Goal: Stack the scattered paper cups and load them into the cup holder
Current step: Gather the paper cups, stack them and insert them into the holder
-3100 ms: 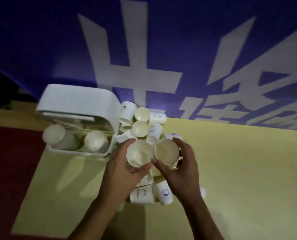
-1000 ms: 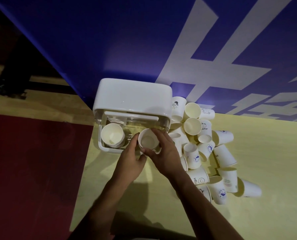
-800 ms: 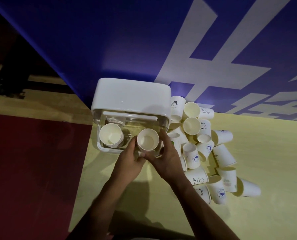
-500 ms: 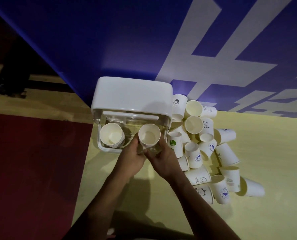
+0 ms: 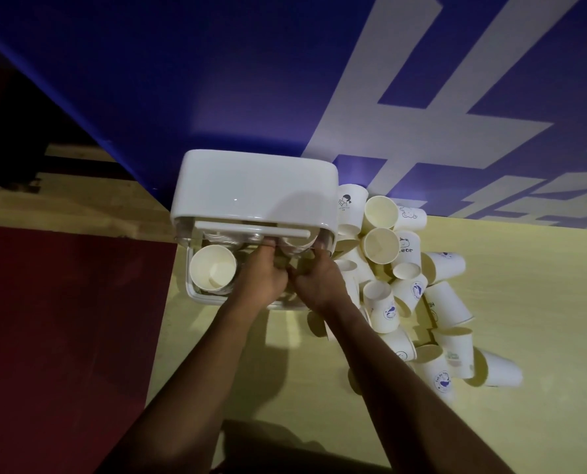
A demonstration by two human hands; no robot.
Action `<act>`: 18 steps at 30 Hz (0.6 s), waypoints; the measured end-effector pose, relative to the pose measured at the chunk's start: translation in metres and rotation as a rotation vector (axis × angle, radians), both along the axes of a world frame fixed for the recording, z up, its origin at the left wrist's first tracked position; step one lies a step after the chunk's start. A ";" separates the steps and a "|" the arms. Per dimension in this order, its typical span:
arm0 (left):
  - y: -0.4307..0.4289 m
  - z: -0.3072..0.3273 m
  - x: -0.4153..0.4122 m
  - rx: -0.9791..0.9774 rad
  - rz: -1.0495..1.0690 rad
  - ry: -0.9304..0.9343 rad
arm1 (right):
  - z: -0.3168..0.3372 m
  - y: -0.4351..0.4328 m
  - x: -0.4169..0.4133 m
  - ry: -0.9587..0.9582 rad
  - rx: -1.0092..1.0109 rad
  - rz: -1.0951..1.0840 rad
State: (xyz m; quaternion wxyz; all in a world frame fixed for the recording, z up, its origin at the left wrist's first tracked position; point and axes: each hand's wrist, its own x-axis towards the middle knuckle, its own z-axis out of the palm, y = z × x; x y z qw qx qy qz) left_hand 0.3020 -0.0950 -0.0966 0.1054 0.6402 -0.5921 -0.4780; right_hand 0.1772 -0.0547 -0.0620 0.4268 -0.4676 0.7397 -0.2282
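Note:
The white cup holder (image 5: 254, 189) stands on the yellow floor against the blue wall, its lid raised over a clear tray. A stack of paper cups (image 5: 212, 270) sits in the tray's left slot, mouths facing me. My left hand (image 5: 261, 280) and my right hand (image 5: 316, 282) reach side by side into the right slot, fingers around a second cup stack (image 5: 297, 243) that is mostly hidden under the lid's front edge. Scattered paper cups (image 5: 408, 289) lie in a heap just right of the holder, some upright, some on their sides.
A blue wall with large white characters (image 5: 422, 97) rises right behind the holder. Red flooring (image 5: 63, 336) borders the yellow floor (image 5: 525, 302) on the left. More loose cups (image 5: 501, 369) trail toward the lower right.
Both hands have pushed the held cup stack forward and down into the holder's right slot, so its open mouth has slipped under the lid. The camera view has shifted only slightly.

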 end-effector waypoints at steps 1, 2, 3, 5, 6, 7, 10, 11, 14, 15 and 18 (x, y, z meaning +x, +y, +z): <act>-0.001 0.000 0.000 -0.007 -0.001 -0.009 | 0.001 -0.001 0.001 -0.009 0.004 0.001; -0.002 0.001 0.000 -0.009 -0.002 -0.010 | 0.001 -0.003 0.001 -0.014 0.016 0.005; -0.002 0.000 0.000 -0.013 -0.006 -0.011 | 0.001 -0.004 0.001 -0.022 0.030 0.005; -0.001 0.000 0.000 -0.024 -0.023 -0.009 | 0.000 -0.006 0.001 -0.042 0.053 -0.002; 0.000 0.001 0.001 -0.018 -0.024 -0.004 | -0.001 -0.006 0.001 -0.051 0.062 -0.007; 0.001 0.001 0.000 -0.008 -0.017 0.014 | -0.001 -0.006 0.002 -0.059 0.075 -0.013; 0.006 0.001 0.002 -0.008 0.007 0.041 | 0.002 0.002 0.003 -0.079 0.103 -0.021; 0.009 0.002 0.003 -0.014 0.017 0.048 | 0.004 0.007 0.002 -0.078 0.104 -0.014; 0.034 0.020 0.005 -0.047 0.095 0.065 | 0.015 0.033 -0.007 -0.044 0.028 -0.016; 0.047 0.027 0.005 -0.085 0.119 0.064 | 0.020 0.046 -0.014 -0.041 0.006 -0.034; 0.091 0.042 -0.006 -0.263 0.104 0.076 | 0.030 0.088 -0.040 -0.014 -0.030 -0.100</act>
